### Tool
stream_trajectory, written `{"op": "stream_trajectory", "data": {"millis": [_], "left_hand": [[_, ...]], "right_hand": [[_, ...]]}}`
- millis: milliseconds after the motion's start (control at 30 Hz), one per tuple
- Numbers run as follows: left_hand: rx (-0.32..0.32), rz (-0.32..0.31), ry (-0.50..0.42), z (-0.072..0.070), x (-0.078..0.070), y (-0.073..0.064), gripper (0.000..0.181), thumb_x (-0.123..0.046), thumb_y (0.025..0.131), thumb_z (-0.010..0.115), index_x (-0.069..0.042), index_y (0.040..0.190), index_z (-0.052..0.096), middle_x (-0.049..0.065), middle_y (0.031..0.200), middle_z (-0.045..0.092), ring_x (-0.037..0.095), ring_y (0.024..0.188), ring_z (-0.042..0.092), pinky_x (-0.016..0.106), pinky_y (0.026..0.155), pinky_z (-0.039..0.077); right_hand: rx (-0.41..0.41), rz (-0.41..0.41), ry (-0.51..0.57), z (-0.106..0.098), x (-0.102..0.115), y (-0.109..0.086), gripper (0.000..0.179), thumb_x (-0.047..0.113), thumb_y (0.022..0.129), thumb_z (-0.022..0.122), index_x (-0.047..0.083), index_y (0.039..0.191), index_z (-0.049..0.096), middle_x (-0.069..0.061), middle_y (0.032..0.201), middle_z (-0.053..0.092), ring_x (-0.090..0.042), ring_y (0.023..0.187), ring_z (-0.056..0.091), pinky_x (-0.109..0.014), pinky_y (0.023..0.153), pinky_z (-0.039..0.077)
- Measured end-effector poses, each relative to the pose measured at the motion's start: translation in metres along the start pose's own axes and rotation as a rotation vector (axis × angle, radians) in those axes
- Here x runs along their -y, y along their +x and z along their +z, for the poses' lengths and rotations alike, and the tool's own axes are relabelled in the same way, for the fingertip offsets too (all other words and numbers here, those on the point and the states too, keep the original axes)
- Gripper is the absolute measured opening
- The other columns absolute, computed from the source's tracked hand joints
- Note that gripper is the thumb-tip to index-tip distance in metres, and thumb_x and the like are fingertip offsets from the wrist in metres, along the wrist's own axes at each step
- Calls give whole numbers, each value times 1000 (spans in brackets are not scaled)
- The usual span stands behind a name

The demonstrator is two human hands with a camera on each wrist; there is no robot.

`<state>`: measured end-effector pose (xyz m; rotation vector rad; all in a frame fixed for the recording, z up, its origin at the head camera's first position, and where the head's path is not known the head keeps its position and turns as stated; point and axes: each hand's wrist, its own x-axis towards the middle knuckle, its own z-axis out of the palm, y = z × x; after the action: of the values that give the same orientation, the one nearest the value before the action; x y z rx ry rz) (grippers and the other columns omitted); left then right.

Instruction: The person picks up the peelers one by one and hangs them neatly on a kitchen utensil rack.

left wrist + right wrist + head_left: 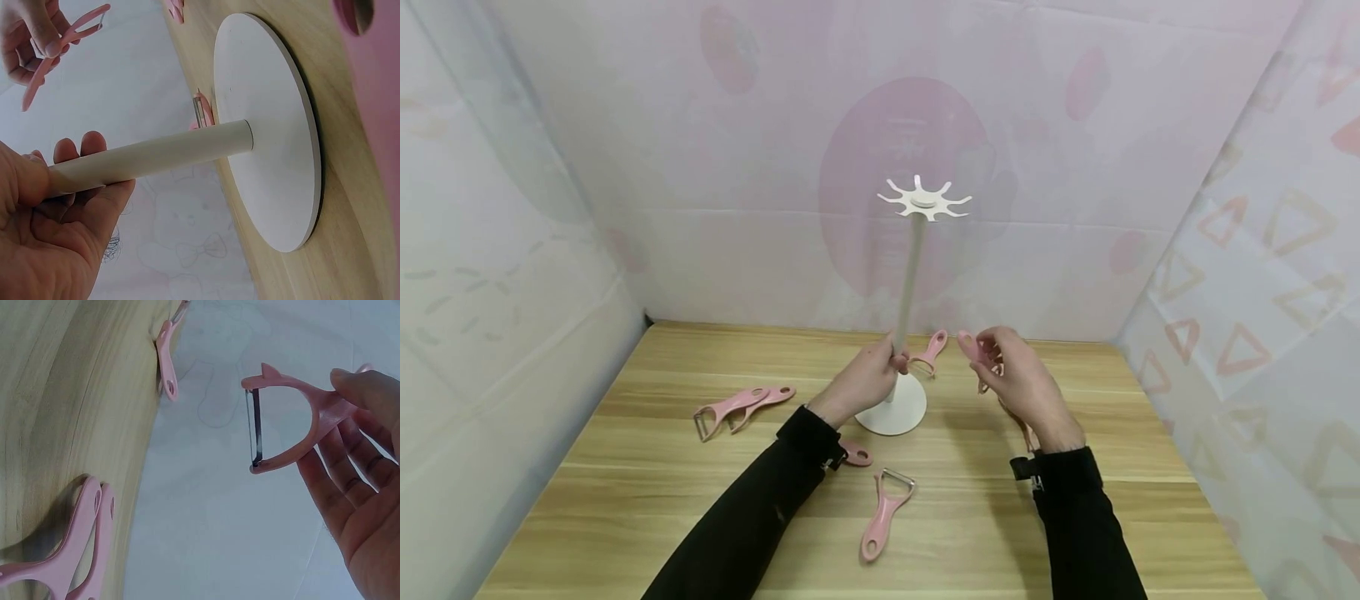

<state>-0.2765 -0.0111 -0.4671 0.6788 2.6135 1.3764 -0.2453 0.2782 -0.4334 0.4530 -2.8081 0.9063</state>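
In the head view, your left hand (863, 380) is wrapped round the post of the white stand (912, 267), a little above its round base (891, 421), hiding that part of the post. Your right hand (1024, 382) grips a pink peeler (970, 345) by its handle, above the table (662, 517) and well below the stand's hooks (922, 200); your fingers cover much of the peeler, so its blade end is hard to make out here. Two overlapping peelers (730, 411) lie to your left, a front peeler (886, 518) lies fully in sight, and a back peeler (932, 350) lies beyond the post. Your left sleeve (760, 492) covers all but the handle end of a half-hidden peeler (857, 455), and only slivers of pink show past your right wrist. In the left wrist view, your curled fingers hold the post; its upper part and the hooks are out of frame. Your right hand, cropped at the top corner, has the peeler edge-on, and something pink and blurred fills the right edge. In the right wrist view, your hand is cut off by the right edge, but the peeler's blade shows plainly, with your thumb hiding some of the handle. Two side-by-side peelers (78, 544) are cropped at the lower left.
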Motion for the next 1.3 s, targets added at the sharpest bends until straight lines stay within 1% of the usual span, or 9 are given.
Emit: {"op": "stream_trajectory", "data": {"millis": [67, 267, 367, 500, 567, 667, 867, 1100, 1300], "left_hand": [[5, 2, 2, 0, 0, 0, 9, -16, 125, 54, -10, 126, 60, 23, 124, 80, 33, 121, 76, 57, 110, 62], [1, -12, 5, 2, 0, 2, 8, -16, 124, 55, -9, 125, 60, 23, 124, 81, 37, 125, 78, 58, 112, 62], [-6, -20, 8, 3, 1, 2, 8, -16, 125, 55, -9, 124, 60, 23, 124, 81, 39, 125, 78, 58, 110, 64], [-27, -21, 34, 5, 2, 2, 8, -15, 124, 56, -10, 123, 61, 17, 118, 80, 31, 115, 76, 52, 103, 64], [-36, -18, 44, 6, 3, 3, 8, -14, 124, 55, -9, 122, 61, 16, 116, 79, 27, 111, 73, 50, 101, 63], [-43, -17, 52, 6, 3, 3, 8, -13, 124, 55, -9, 122, 61, 14, 114, 79, 26, 110, 73, 50, 102, 63], [-39, -15, 39, 7, 3, 2, 7, -11, 123, 55, -9, 120, 61, 21, 117, 80, 28, 111, 74, 51, 101, 63], [-51, -6, 44, 7, 5, 4, 7, -13, 123, 57, -9, 119, 61, 11, 110, 78, 24, 104, 72, 46, 95, 61], [-48, -12, 48, 7, 4, 4, 8, -14, 124, 57, -9, 119, 61, 11, 110, 77, 23, 102, 70, 43, 92, 60]], "right_hand": [[-19, -14, 11, -1, 1, 0, 41, 8, 112, 80, -2, 148, 63, -19, 134, 70, -36, 121, 73, -57, 112, 64], [-74, -63, 38, -4, 5, -1, 44, 1, 111, 79, -5, 151, 61, -23, 136, 69, -37, 122, 71, -58, 116, 63], [-92, -74, 61, -5, 9, -2, 45, 1, 111, 79, -4, 152, 61, -23, 138, 68, -38, 124, 71, -59, 116, 62], [-119, -89, 96, -6, 15, -1, 46, 3, 111, 81, -2, 153, 61, -23, 141, 68, -39, 127, 72, -60, 116, 63], [-141, -105, 120, -7, 17, 1, 46, 3, 111, 81, -3, 152, 62, -24, 142, 68, -41, 129, 72, -61, 115, 64], [-173, -119, 161, -7, 22, 6, 47, 4, 110, 82, -3, 153, 63, -24, 143, 69, -42, 130, 72, -62, 114, 64], [-220, -98, 257, -7, 32, 18, 49, 6, 110, 83, 0, 155, 66, -24, 140, 69, -43, 133, 72, -62, 116, 64], [-237, -82, 341, -8, 41, 31, 49, 9, 112, 82, 5, 158, 67, -22, 143, 68, -41, 134, 71, -59, 120, 62], [-244, -85, 413, -10, 45, 42, 51, 8, 112, 81, 5, 161, 65, -22, 147, 66, -39, 136, 70, -56, 122, 61]]}}
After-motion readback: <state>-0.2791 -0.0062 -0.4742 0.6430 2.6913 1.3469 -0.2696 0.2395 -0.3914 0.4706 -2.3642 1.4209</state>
